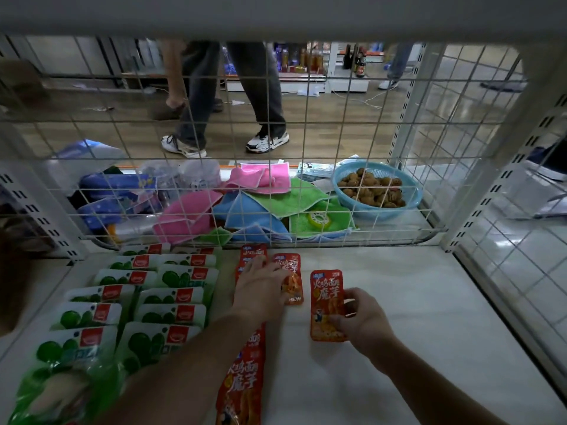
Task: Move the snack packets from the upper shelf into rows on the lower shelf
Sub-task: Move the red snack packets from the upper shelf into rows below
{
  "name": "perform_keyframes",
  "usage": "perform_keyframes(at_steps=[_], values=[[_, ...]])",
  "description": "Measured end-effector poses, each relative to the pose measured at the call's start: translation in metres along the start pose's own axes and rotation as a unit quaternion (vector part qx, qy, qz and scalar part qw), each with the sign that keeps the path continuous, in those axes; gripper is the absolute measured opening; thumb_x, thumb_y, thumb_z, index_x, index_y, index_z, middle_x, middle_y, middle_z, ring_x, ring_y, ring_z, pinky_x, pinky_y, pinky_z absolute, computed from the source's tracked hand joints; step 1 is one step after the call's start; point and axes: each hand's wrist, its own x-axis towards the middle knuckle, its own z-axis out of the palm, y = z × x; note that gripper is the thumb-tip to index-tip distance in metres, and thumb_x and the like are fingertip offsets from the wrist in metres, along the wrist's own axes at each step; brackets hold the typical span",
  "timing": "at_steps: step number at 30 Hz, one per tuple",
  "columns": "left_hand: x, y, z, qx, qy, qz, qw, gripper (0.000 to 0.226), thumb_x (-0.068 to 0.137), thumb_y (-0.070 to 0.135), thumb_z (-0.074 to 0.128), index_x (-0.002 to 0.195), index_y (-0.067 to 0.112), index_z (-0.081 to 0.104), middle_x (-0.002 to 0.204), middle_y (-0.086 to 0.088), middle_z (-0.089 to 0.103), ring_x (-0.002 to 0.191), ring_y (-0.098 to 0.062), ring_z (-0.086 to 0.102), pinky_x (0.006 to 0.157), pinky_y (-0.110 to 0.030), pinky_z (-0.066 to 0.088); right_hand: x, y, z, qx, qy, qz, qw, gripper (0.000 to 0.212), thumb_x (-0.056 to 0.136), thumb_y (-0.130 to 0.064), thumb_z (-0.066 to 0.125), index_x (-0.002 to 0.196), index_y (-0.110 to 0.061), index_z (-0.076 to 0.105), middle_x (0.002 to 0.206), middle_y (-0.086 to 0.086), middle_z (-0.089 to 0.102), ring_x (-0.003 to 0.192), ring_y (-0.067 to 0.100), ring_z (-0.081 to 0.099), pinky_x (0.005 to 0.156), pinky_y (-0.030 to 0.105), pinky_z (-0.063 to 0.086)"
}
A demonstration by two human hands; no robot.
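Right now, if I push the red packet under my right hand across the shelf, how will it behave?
The red packet looks flat and thin, so probably light and bendy. Its glossy film on the smooth shelf should slide easily; it likely won't roll.

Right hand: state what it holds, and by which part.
The right hand pinches a red snack packet by its right edge.
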Motion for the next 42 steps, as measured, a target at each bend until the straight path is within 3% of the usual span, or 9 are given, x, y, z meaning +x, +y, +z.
perform_keyframes(at_steps=[5,11,16,20,24,29,34,38,42], values=[[0.013,-0.001,0.002,0.015,0.003,-0.013,1.000,0.049,0.098,0.031,0.055,0.146,0.034,0.044,0.154,0.009,0.041,0.149,-0.025,0.016,0.123,-0.041,0.004,-0.002,0.004,-0.002,0.008,0.000,0.016,1.000,0.037,0.087,-0.003,0.072,0.113,-0.019,0.052,0.102,0.003,0.065,0.098,0.022,0.066,0.083,0.042,0.061],[0.026,-0.007,0.003,0.025,-0.003,-0.029,0.999,0.053,0.098,0.026,0.051,0.149,0.034,0.039,0.157,0.009,0.036,0.149,-0.024,0.014,0.123,-0.039,0.002,-0.003,0.009,0.002,-0.004,-0.007,0.022,1.000,0.042,0.087,-0.008,0.073,0.122,-0.017,0.053,0.105,0.002,0.065,0.097,0.019,0.066,0.084,0.039,0.061],[0.022,-0.006,0.003,-0.017,0.025,-0.016,0.999,0.050,0.101,0.027,0.045,0.150,0.033,0.037,0.158,0.007,0.034,0.148,-0.024,0.017,0.122,-0.039,0.007,0.000,0.010,0.006,-0.005,-0.004,0.021,1.000,0.042,0.087,-0.007,0.073,0.124,-0.015,0.054,0.106,0.003,0.066,0.098,0.020,0.066,0.084,0.038,0.061],[0.014,-0.007,0.001,-0.052,0.045,0.000,0.998,0.047,0.103,0.025,0.041,0.150,0.031,0.039,0.158,0.008,0.035,0.147,-0.023,0.018,0.123,-0.038,0.011,0.007,0.000,0.013,0.005,0.004,0.010,1.000,0.041,0.087,-0.007,0.072,0.122,-0.016,0.053,0.105,0.001,0.064,0.096,0.018,0.065,0.075,0.029,0.058],[0.001,-0.024,-0.005,-0.065,0.081,0.005,0.995,0.045,0.102,0.027,0.043,0.147,0.027,0.045,0.151,0.007,0.045,0.143,-0.019,0.025,0.122,-0.033,0.017,0.021,-0.018,0.030,0.012,0.012,-0.004,1.000,0.038,0.085,-0.004,0.074,0.115,-0.015,0.053,0.105,0.005,0.065,0.096,0.020,0.067,0.080,0.037,0.061],[-0.026,-0.051,-0.016,-0.066,0.082,-0.003,0.994,0.045,0.100,0.024,0.047,0.144,0.022,0.049,0.146,0.005,0.049,0.141,-0.018,0.028,0.120,-0.032,0.023,0.040,-0.043,0.060,-0.018,0.030,-0.035,0.999,0.032,0.085,0.000,0.070,0.103,-0.019,0.052,0.100,0.005,0.067,0.087,0.016,0.067,0.081,0.035,0.061],[-0.040,-0.065,-0.025,-0.069,0.050,-0.008,0.996,0.046,0.101,0.027,0.046,0.147,0.023,0.043,0.150,0.006,0.043,0.143,-0.017,0.024,0.122,-0.034,0.019,0.054,-0.046,0.080,-0.087,0.060,-0.038,0.994,0.025,0.083,-0.006,0.069,0.103,-0.017,0.057,0.103,0.007,0.069,0.095,0.024,0.068,0.089,0.044,0.057],[-0.043,-0.068,-0.027,-0.066,0.054,-0.001,0.996,0.047,0.102,0.030,0.046,0.148,0.023,0.042,0.150,0.006,0.042,0.141,-0.014,0.025,0.121,-0.031,0.019,0.059,-0.035,0.087,-0.153,0.084,-0.049,0.983,0.022,0.084,-0.013,0.073,0.105,-0.013,0.069,0.104,0.006,0.070,0.093,0.021,0.068,0.089,0.035,0.056],[-0.046,-0.065,-0.029,-0.063,0.047,0.001,0.997,0.048,0.103,0.030,0.046,0.150,0.021,0.039,0.153,0.005,0.038,0.143,-0.015,0.021,0.121,-0.030,0.016,0.060,-0.026,0.090,-0.204,0.098,-0.060,0.972,0.023,0.087,-0.021,0.073,0.109,-0.015,0.069,0.113,0.006,0.059,0.085,0.015,0.061,0.089,0.028,0.052]])
